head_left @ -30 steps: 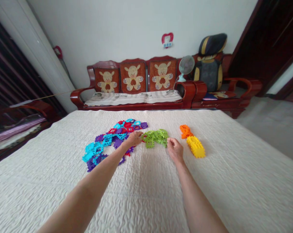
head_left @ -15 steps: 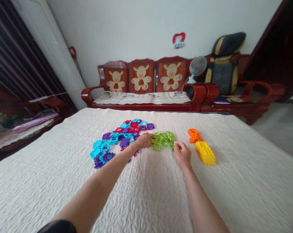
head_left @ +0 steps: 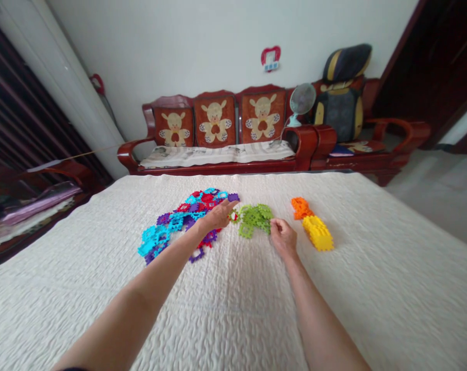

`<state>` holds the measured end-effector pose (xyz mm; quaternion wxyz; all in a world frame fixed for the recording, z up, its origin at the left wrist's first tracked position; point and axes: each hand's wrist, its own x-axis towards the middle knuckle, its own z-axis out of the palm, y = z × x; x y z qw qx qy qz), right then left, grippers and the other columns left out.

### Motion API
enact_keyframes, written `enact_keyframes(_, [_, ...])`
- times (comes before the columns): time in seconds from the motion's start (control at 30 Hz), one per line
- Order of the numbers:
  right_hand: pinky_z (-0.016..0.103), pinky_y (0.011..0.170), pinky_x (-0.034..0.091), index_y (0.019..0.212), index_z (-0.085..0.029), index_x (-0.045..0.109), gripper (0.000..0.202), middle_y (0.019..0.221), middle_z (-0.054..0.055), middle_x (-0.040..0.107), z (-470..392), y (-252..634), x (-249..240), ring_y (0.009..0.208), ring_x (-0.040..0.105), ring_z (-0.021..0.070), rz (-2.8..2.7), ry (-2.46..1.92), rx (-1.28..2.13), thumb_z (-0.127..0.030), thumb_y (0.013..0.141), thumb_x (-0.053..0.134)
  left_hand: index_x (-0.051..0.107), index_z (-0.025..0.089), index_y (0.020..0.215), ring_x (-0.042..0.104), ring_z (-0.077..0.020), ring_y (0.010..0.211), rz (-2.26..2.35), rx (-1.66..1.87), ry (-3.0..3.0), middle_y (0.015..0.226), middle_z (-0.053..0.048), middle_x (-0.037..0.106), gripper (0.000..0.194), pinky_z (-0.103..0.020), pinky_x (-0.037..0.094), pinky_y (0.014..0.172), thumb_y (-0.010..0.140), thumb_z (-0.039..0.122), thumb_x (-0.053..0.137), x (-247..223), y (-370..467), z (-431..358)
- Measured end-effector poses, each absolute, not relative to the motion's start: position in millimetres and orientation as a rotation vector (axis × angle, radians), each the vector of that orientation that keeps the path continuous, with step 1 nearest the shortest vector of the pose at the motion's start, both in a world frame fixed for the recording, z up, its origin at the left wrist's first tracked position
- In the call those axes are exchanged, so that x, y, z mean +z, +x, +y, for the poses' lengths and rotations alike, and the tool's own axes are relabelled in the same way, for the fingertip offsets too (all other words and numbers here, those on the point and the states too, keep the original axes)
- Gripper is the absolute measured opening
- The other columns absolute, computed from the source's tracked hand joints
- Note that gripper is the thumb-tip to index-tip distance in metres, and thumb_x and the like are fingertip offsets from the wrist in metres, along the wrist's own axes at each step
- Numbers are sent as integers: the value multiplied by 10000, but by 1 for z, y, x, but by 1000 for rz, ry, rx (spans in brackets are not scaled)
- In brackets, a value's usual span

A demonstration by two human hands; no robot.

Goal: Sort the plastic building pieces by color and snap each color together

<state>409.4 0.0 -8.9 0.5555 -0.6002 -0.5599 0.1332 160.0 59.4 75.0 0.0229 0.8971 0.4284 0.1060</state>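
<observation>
My left hand (head_left: 219, 215) is over the right side of a mixed pile of blue, purple and red notched pieces (head_left: 176, 221), its fingers stretched out to the right. Just below its fingertips lies a small red and green piece (head_left: 234, 216). A heap of green pieces (head_left: 255, 217) sits between my two hands. My right hand (head_left: 283, 234) is closed at the heap's right edge, thumb and fingers together; what it pinches, if anything, is too small to make out. Farther right are orange pieces (head_left: 301, 208) and a row of yellow pieces (head_left: 318, 234) pressed together.
The pieces lie on a bed-like surface with a cream quilted cover (head_left: 233, 309). Behind its far edge stand a red wooden sofa (head_left: 218, 166) with bear cushions, a small fan (head_left: 302, 99) and a chair with a dark massage pad (head_left: 339, 116).
My left hand has drawn back left from the green heap, and its fingers have spread. The red and green piece now shows. The whole view has shifted slightly.
</observation>
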Motion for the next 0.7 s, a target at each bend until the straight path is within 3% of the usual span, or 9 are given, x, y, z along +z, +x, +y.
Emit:
enact_keyframes(0.3, [373,829,509,892,-189,688,333,912,102,738,-2,410,-8,845,662,233,-1337,-1437,331,-415,811,456,412,52,1412,575,-259,1126,1401,365,2730,1279,-194,570,694,-364,481,975,723,86,484,88,162,64])
enact_keyframes(0.4, [371,823,509,887,-195,687,327,911,97,740,-1,410,-9,837,660,231,-1339,-1433,316,-414,808,458,458,104,1387,576,-257,1136,1543,350,2703,1252,-157,603,674,-378,479,982,714,80,486,87,134,67])
enact_keyframes(0.6, [359,799,510,878,-196,688,339,894,90,741,1,409,-9,824,662,227,-1330,-1427,299,-427,798,452,605,168,1211,591,-236,1120,1906,400,2566,1176,-109,638,428,-348,461,997,791,170,526,81,76,59])
enact_keyframes(0.7, [369,800,510,874,-192,688,353,896,99,741,1,409,-8,821,663,235,-1329,-1441,306,-435,787,447,596,171,1219,571,-233,1151,1819,544,2595,1225,-119,610,380,-354,450,1010,857,253,516,68,80,37])
